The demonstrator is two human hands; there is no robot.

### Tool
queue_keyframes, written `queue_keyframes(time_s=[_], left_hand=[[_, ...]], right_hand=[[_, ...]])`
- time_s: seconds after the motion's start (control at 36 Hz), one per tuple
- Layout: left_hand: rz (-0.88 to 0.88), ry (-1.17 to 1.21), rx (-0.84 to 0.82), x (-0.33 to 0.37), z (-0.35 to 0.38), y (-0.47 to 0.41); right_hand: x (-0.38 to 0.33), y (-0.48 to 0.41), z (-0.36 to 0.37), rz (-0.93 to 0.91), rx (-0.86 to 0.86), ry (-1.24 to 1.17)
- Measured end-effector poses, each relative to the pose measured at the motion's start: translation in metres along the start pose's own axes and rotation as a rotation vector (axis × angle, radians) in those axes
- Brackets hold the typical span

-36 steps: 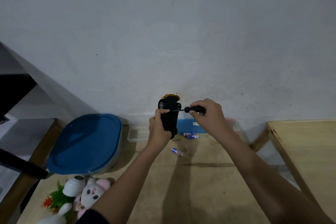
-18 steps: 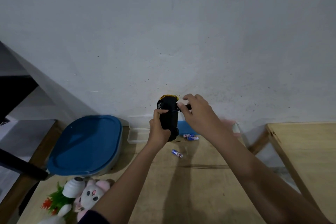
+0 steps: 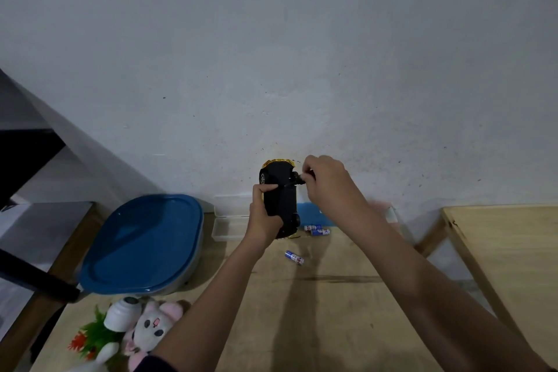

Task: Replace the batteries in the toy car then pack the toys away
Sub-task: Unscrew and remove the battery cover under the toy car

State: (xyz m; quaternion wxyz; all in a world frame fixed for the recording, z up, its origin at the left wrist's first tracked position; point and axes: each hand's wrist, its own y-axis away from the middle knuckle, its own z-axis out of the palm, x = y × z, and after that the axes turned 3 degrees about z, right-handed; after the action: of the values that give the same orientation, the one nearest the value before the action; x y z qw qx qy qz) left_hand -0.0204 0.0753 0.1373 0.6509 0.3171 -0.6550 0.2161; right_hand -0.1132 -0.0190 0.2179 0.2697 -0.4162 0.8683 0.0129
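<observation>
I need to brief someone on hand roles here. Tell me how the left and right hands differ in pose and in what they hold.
The left hand wraps around the toy car, holding it underside-out above the table; the right hand pinches a small screwdriver with its fingertips. The left grip is a full clasp from the car's side, the right a light one from the other side, tool tip at the car's underside. Both are raised near the wall.

The tabletop [image 3: 326, 311] was pale wood with a matt, faintly scuffed face. The toy car [image 3: 279, 196] showed black matt plastic underneath and a glossy gold edge. The container lid [image 3: 142, 241] was smooth blue plastic with a soft sheen. The plush toy [image 3: 151, 323] looked like fuzzy cloth. The wall [image 3: 271, 54] was matt, speckled plaster.
</observation>
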Motion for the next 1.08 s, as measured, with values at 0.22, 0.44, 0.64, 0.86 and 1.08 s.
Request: queue_keyframes(time_s=[0.22,0.44,0.64,0.86,1.08], left_hand=[[-0.04,0.029,0.037,0.01,-0.004,0.005],[-0.078,0.073,0.044,0.012,-0.004,0.009],[-0.091,0.076,0.056,0.015,-0.004,0.011],[-0.069,0.06,0.041,0.017,-0.006,0.013],[-0.086,0.088,0.063,0.013,-0.009,0.014]], right_hand=[[-0.003,0.005,-0.006,0.046,-0.083,0.043],[-0.009,0.006,-0.003,-0.118,-0.042,-0.036],[-0.012,0.002,-0.004,0.007,-0.03,0.19],[-0.015,0.005,-0.001,-0.122,-0.026,0.006],[-0.017,0.0,-0.001,-0.015,-0.023,0.117]])
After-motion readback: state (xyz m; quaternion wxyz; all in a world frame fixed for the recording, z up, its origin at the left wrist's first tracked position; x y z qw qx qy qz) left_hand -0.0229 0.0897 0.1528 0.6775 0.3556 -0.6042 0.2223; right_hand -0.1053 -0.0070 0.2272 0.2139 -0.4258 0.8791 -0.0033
